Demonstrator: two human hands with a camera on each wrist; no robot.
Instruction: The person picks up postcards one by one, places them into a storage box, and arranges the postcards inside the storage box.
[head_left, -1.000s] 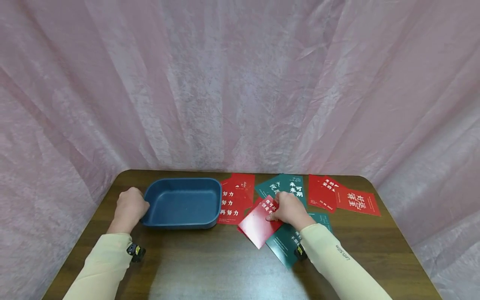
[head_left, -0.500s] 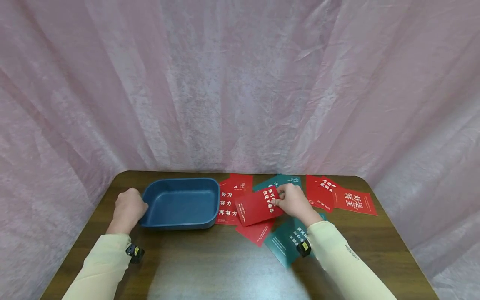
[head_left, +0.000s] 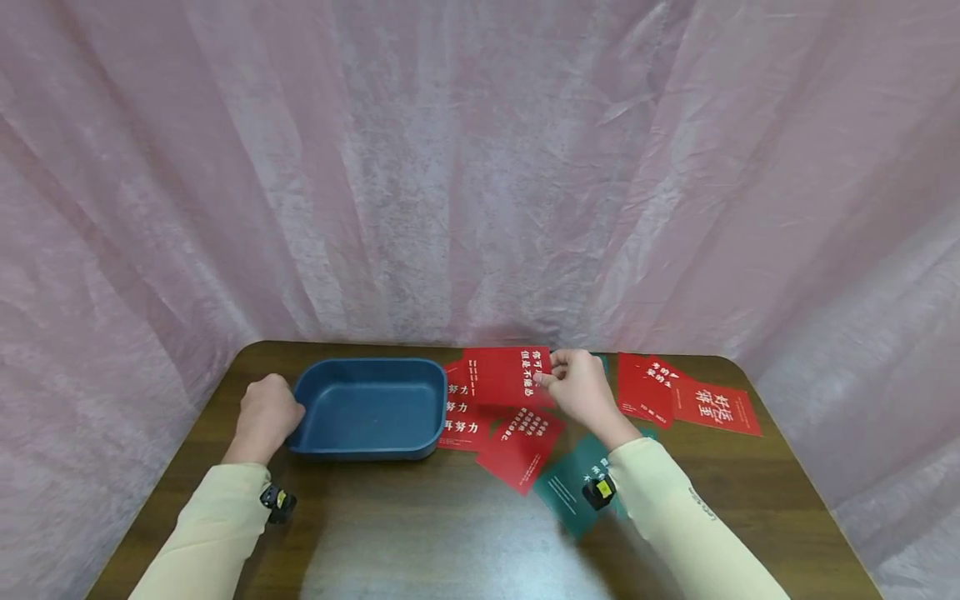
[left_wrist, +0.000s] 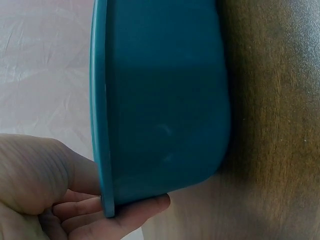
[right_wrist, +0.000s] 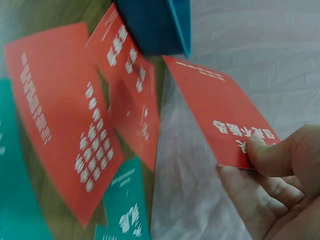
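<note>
A red card (head_left: 498,375) with white characters is pinched by its right edge between the thumb and fingers of my right hand (head_left: 585,392). In the right wrist view the same card (right_wrist: 220,110) is held up over the other cards. My left hand (head_left: 266,412) grips the left rim of a blue rectangular tray (head_left: 366,452). The left wrist view shows thumb and fingers around the rim of the tray (left_wrist: 165,110). Below the held card lies another red card (head_left: 520,454), and a green card (head_left: 573,483) lies partly under my right wrist.
Red cards (head_left: 459,429) lie against the tray's right side. More red cards (head_left: 716,404) overlap at the table's right. Another green card (right_wrist: 127,200) shows in the right wrist view. Behind the brown wooden table (head_left: 420,533) hangs a pink curtain (head_left: 480,167).
My right hand has lifted the red card from the pile and moved it toward the back, turning it so it lies sideways. Another red card beneath is uncovered. The left hand stays on the tray.
</note>
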